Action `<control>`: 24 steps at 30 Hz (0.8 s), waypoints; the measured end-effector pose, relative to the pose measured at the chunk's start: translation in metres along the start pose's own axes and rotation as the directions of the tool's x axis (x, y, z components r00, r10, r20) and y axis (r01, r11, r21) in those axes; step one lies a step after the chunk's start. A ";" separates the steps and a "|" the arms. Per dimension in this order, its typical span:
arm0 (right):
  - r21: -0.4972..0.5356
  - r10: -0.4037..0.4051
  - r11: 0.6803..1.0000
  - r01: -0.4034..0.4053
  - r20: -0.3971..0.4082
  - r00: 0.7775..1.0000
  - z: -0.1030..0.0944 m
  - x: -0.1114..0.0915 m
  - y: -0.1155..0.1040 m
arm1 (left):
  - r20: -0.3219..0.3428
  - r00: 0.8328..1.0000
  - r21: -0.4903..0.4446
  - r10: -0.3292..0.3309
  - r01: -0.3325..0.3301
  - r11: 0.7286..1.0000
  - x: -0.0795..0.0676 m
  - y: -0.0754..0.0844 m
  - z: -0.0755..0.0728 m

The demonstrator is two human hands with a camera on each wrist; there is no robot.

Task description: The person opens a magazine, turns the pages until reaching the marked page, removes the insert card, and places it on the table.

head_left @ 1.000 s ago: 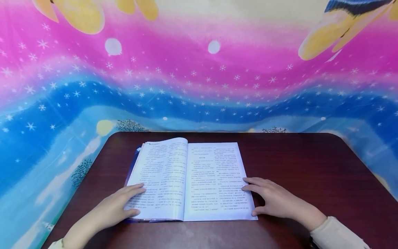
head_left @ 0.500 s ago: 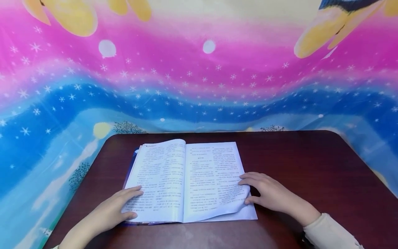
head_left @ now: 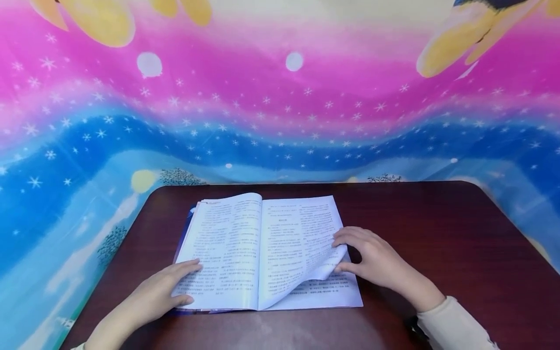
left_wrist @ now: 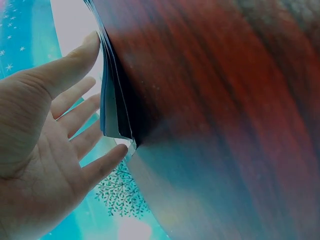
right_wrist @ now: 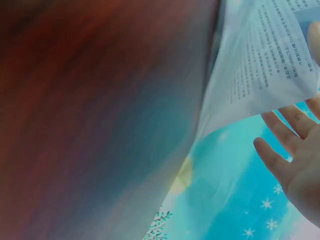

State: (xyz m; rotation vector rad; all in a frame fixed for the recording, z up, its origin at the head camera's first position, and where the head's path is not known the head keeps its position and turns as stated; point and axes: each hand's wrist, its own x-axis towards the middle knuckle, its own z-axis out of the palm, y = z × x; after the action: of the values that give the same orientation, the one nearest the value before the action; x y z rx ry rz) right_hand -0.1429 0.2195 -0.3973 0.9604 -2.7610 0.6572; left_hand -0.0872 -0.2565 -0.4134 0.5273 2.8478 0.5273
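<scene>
"What does the head view give you?"

"An open book [head_left: 227, 243] on the dark counter [head_left: 437, 233], a snowflake-patterned backdrop [head_left: 262, 92] beyond. The left hand [head_left: 159, 289] rests at the left page's lower outer edge, its fingers loosely spread, pinching nothing that I can see."

"And the right hand [head_left: 374, 253]?"

"At the other side, half closed: the raised page [head_left: 302, 248] bends up between thumb and fingers, its lower corner curled above the sheet beneath. A pale sleeve [head_left: 455, 323] covers that wrist."

"Now the left wrist camera."

"It shows what the head camera cannot: the book's stacked leaf edges [left_wrist: 107, 100] from the side, slightly fanned, dark between some of them. The thumb [left_wrist: 75, 60] lies against the edge; the other fingers reach out, well apart, the lowest near the book's corner. A printed tree [left_wrist: 120, 192] shows beyond."

"And the right wrist?"

"Print on the raised page, close up, the sheet sloping away from the counter. Three or four fingers stretch out below its edge. Only the tip of the right thumb [right_wrist: 314, 42] is in frame, so from there I cannot tell how firm the hold is."
</scene>
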 end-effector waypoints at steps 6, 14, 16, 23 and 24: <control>-0.005 -0.026 1.000 0.025 -0.080 0.996 -0.004 0.008 -0.009 | -0.002 1.000 -0.008 -0.009 0.009 1.000 0.000 0.001 -0.002; 0.013 -0.045 0.999 0.047 -0.124 0.991 -0.012 0.019 -0.023 | -0.001 1.000 0.012 -0.027 0.027 1.000 -0.002 0.003 -0.002; 0.003 -0.058 0.998 0.059 -0.129 0.990 -0.014 0.022 -0.027 | -0.012 1.000 0.027 -0.023 0.023 0.999 -0.002 0.005 -0.003; -0.056 -0.088 0.995 0.081 -0.133 0.987 -0.023 0.033 -0.043 | -0.108 0.994 0.015 0.005 -0.003 1.000 0.002 0.029 -0.006; -0.065 -0.094 0.994 0.086 -0.133 0.987 -0.024 0.034 -0.045 | -0.122 0.993 0.005 0.010 -0.009 1.000 0.003 0.033 -0.006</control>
State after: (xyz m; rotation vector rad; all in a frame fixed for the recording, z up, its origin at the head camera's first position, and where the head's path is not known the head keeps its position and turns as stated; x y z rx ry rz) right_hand -0.1421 0.1796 -0.3503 0.9831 -2.5870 0.6003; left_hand -0.0811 -0.2282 -0.3959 0.5268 2.9638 0.5731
